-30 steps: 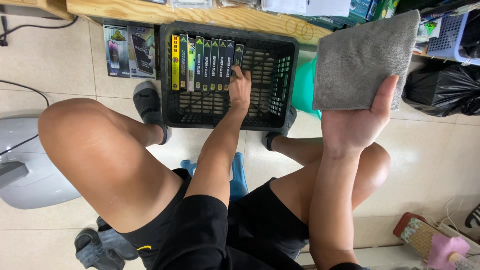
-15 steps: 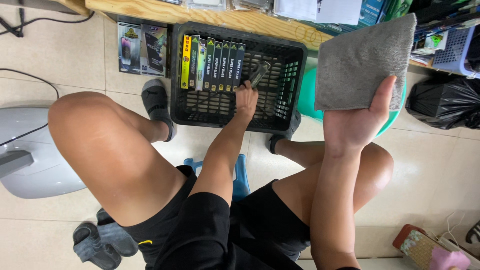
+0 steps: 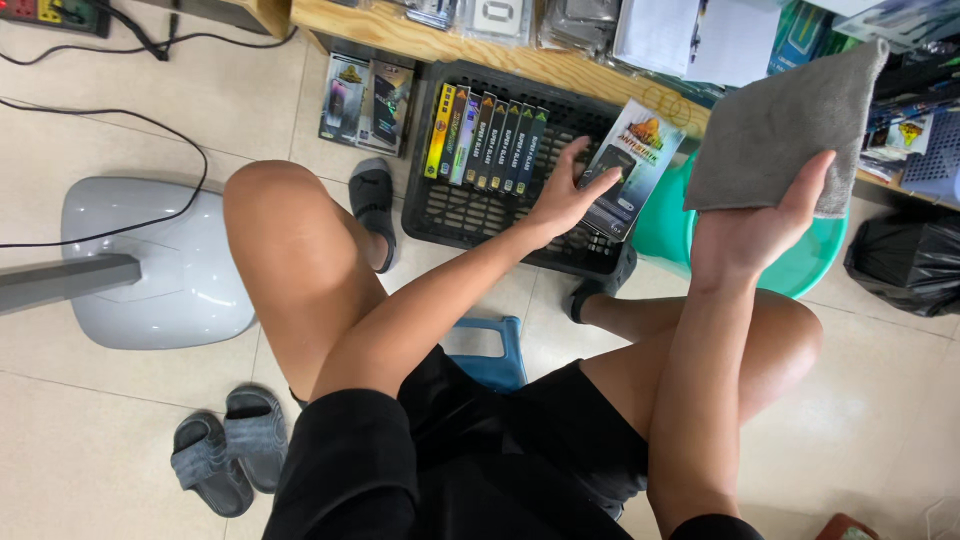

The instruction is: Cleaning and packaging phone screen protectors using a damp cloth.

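Note:
I sit on a low blue stool (image 3: 490, 355) over a black plastic crate (image 3: 470, 215) on the floor. My left hand (image 3: 568, 193) grips a flat packaged box (image 3: 632, 168) and holds it tilted above the crate's right side. Several similar slim boxes (image 3: 485, 140) stand in a row at the crate's far left. My right hand (image 3: 752, 228) is raised to the right, holding a grey cloth (image 3: 780, 130) spread upright.
A green basin (image 3: 800, 268) sits behind the cloth, a black bag (image 3: 905, 265) to its right. Two flat packages (image 3: 366, 100) lie left of the crate. A wooden shelf edge (image 3: 520, 55) runs along the top. A grey fan base (image 3: 160, 265) and grey slippers (image 3: 225, 460) are at left.
My left hand has lifted a packaged box out of the crate's right side and tilted it up. The right hand still holds the grey cloth raised.

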